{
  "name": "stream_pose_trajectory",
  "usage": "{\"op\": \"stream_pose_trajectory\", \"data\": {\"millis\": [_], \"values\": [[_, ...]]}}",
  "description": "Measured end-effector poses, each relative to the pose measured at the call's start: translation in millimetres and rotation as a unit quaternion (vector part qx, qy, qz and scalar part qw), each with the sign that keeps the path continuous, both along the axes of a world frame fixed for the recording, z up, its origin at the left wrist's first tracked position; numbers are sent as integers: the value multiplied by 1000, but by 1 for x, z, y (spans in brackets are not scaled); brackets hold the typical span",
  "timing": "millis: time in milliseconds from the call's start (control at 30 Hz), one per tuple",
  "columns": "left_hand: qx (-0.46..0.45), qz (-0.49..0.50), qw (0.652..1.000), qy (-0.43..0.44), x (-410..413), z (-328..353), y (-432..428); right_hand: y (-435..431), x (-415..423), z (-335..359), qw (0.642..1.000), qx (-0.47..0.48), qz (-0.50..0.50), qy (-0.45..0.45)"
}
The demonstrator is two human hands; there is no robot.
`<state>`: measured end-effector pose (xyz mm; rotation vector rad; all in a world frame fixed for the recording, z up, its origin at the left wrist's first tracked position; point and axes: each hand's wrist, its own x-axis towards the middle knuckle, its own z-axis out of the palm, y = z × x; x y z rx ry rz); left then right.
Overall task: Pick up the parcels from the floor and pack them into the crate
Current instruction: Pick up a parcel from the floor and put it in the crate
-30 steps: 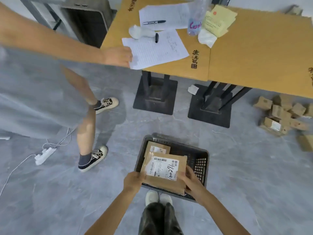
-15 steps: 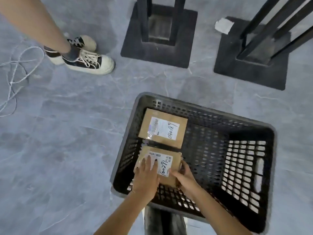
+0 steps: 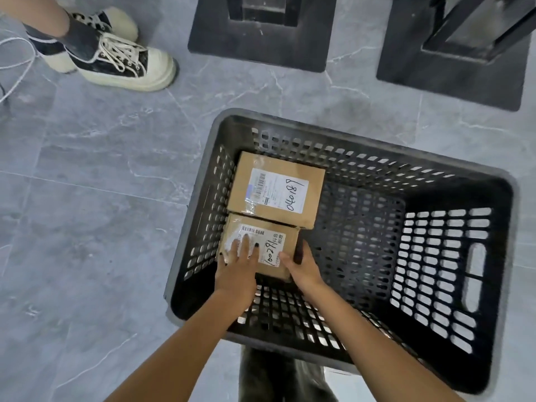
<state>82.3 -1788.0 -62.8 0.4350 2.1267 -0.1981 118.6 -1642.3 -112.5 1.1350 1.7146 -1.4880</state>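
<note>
A dark grey perforated crate [image 3: 362, 139] stands on the floor in front of me. Two brown cardboard parcels with white labels lie side by side on its bottom, against the left wall. The far parcel [image 3: 275, 190] lies free. The near parcel [image 3: 287, 245] is under my hands: my left hand [image 3: 237, 271] lies flat on its label with fingers spread, and my right hand [image 3: 301, 265] grips its right edge. Both my forearms reach down over the crate's near rim.
Another person's leg and black-and-white sneakers [image 3: 116, 59] stand at the upper left, with a white cable [image 3: 17, 71] beside them. Two black table bases [image 3: 261, 33] [image 3: 452, 59] sit beyond the crate. Grey tiled floor surrounds it; the crate's right half is bare.
I have bent down from holding the parcel above the crate and lowered it to the bottom next to the first parcel. My view has closed in on the crate.
</note>
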Motion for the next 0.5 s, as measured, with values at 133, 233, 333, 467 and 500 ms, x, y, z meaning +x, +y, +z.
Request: {"op": "stream_pose_trajectory", "data": {"millis": [133, 233, 333, 467, 500], "values": [[21, -3, 1000, 23, -14, 47, -5, 20, -11, 50, 997, 61, 22, -35], [36, -2, 999, 41, -19, 110, 2, 35, -10, 119, 994, 82, 66, -3], [60, 1, 996, 59, -20, 193, 17, 49, -11, 208, 991, 88, 98, 26], [122, -7, 985, 121, -32, 332, 50, 70, -29, 355, 980, 101, 126, 120], [137, -13, 981, 140, -39, 372, 61, 75, -38, 398, 975, 110, 130, 143]]}}
